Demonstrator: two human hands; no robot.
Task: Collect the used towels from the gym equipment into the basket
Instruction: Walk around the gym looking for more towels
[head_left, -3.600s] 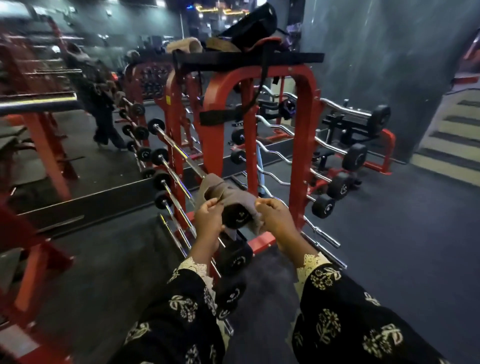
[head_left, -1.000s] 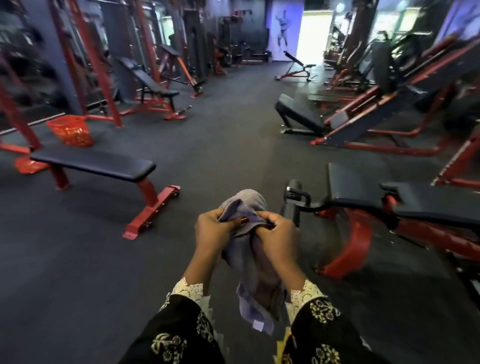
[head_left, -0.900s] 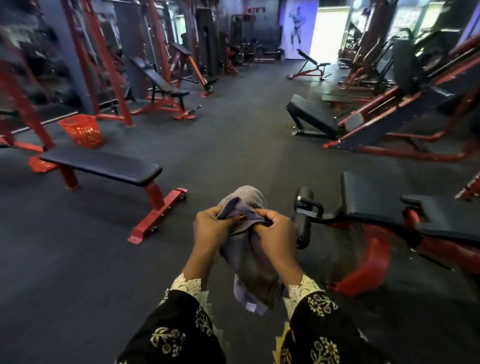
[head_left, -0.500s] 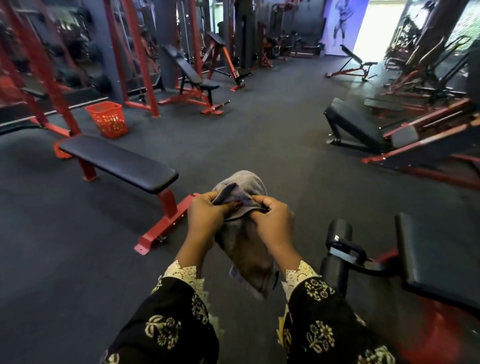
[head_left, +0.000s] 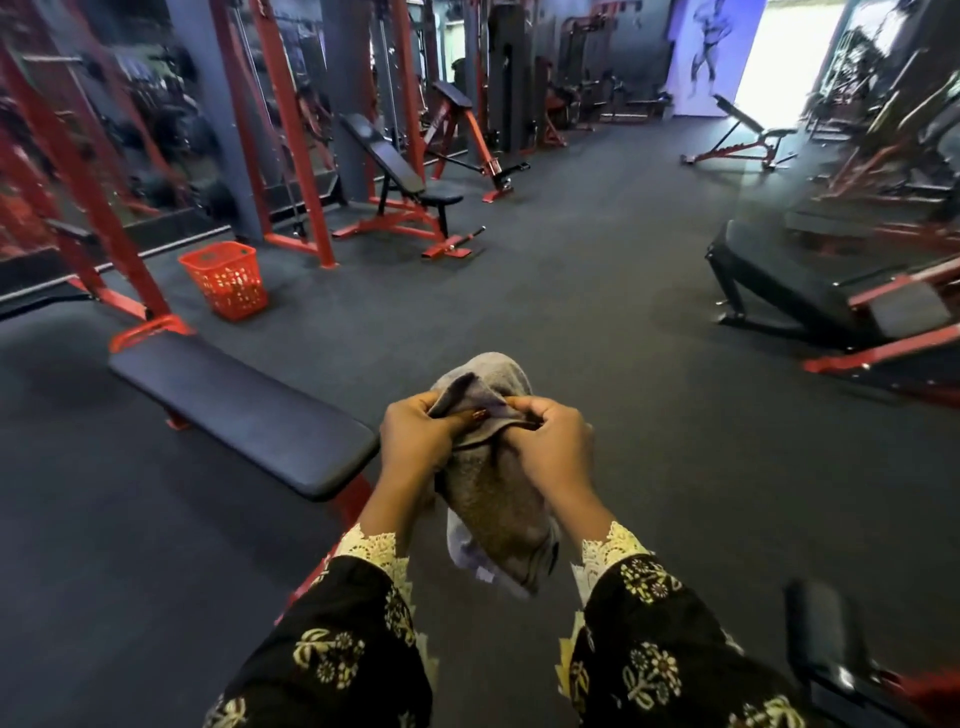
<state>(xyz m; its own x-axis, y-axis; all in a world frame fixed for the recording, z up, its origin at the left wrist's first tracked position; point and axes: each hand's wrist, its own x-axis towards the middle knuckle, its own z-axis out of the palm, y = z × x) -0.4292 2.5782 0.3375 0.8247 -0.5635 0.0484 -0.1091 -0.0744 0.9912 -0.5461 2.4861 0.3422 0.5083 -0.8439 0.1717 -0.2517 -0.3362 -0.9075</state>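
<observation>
Step in hand, by my reading: carry, not pickup.

- The grey towel (head_left: 493, 499) is off the equipment and held in the air at mid-body, over the floor (head_left: 597, 338).
- Left hand (head_left: 415, 441): fingers and thumb are pinched on the towel's bunched upper edge.
- Right hand (head_left: 550, 447): it is clenched on the same edge, touching the left hand. The rest of the cloth hangs down between the wrists.
- The red basket (head_left: 226, 278) stands on the floor well apart, ahead and to the left. It is past the far end of the flat weight bench (head_left: 244, 410) and near the foot of a red rack upright (head_left: 88, 192). I cannot tell what it holds.

Progress: this towel is collected but not yet deposited.

Next move, as a judgement: walk left around the near end of the bench, keeping the hanging tail clear of the pad. Then bring the towel over the basket's open top and release with both hands.

Risk: the loose end could drape over the basket's rim.
</observation>
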